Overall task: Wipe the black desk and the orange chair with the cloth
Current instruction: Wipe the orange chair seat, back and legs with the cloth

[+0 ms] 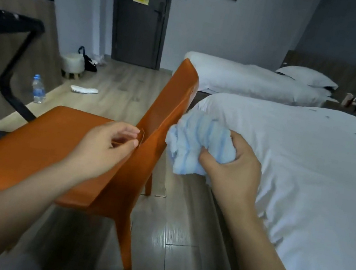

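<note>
The orange chair stands in the middle, tilted, its backrest rising toward the beds. My left hand hovers over the seat at the base of the backrest, fingers loosely curled with nothing in them; whether it touches the chair I cannot tell. My right hand grips a bunched light-blue cloth, which presses against the outer side of the backrest. The black desk sits at the far left edge, only its top corner and angled black leg showing.
A white bed lies close on the right, a second bed behind it. A water bottle, a white slipper and a small white stool sit on the wooden floor near the grey door.
</note>
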`<action>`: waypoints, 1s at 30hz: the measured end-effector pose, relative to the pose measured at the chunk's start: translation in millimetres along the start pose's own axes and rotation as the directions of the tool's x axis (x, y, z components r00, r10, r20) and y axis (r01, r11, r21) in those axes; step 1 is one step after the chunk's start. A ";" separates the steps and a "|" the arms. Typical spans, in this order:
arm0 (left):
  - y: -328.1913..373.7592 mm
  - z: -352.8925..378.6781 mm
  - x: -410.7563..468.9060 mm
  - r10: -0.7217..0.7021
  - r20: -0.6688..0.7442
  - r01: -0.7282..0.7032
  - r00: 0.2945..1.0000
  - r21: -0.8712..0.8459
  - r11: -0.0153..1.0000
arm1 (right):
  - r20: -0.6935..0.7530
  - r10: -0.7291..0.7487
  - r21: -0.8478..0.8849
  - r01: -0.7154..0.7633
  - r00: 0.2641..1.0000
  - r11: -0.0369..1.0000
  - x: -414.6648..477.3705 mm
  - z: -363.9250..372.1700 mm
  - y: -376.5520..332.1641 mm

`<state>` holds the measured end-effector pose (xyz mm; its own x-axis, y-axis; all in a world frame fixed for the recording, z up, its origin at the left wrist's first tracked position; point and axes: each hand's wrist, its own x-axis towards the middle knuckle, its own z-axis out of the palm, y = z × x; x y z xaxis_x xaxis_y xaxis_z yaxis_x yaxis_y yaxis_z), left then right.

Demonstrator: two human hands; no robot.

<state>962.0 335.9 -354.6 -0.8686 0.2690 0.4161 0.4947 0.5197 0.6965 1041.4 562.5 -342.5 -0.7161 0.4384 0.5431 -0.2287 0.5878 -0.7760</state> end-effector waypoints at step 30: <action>-77.9 11.6 7.7 0.050 0.314 0.041 0.948 -0.277 0.960 | -0.147 -0.287 -0.142 0.267 0.947 0.953 -24.6 110.3 19.1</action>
<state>916.5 307.0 -412.4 -0.8077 0.5360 0.2456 0.4472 0.2855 0.8476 982.0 487.9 -406.1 -0.5153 0.3460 0.7840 -0.3158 0.7738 -0.5491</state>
